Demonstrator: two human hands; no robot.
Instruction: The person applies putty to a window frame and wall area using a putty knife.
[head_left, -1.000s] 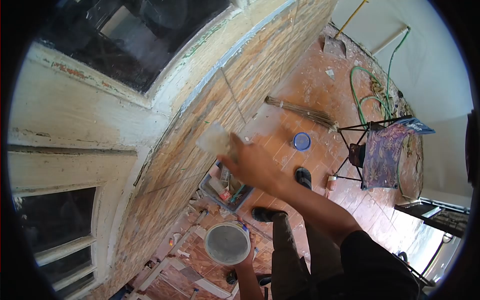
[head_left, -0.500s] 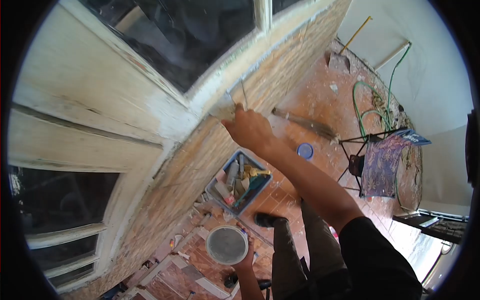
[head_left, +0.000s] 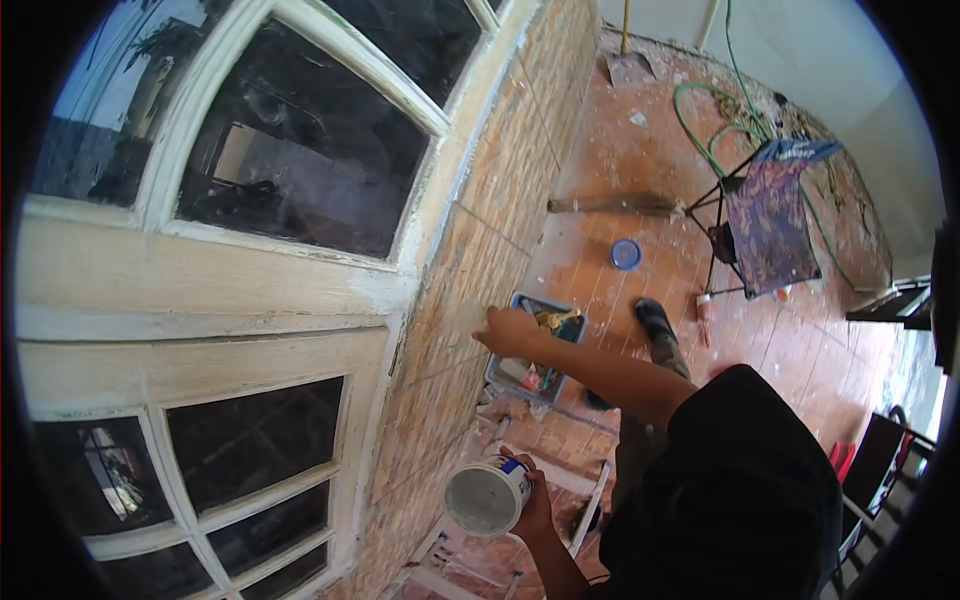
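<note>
My left hand (head_left: 532,500) is closed around the side of a white plastic tub (head_left: 490,494), tilted so its mouth faces the wall. Pale grey residue coats the inside, and a blue label shows near my fingers. My right hand (head_left: 510,332) reaches toward the tiled wall (head_left: 445,340), its fingers pinched on a thin, pale flat scraper (head_left: 470,318). The scraper blends with the tiles behind it. Just beyond that hand, partly hidden by the forearm, a blue-grey bin (head_left: 548,398) of tools and bottles sits on the floor.
A white-framed window (head_left: 412,235) rises above the tiles. On the floor lie a broom (head_left: 615,205), a blue lid (head_left: 626,254) and a green hose (head_left: 682,110). A folding chair (head_left: 768,235) and a shovel (head_left: 630,68) stand farther off. Debris lies along the wall's base.
The view has swung, showing more window. My right hand has come down from the strip under the window frame to lower on the wall, nearer the tub. The tub is tilted more.
</note>
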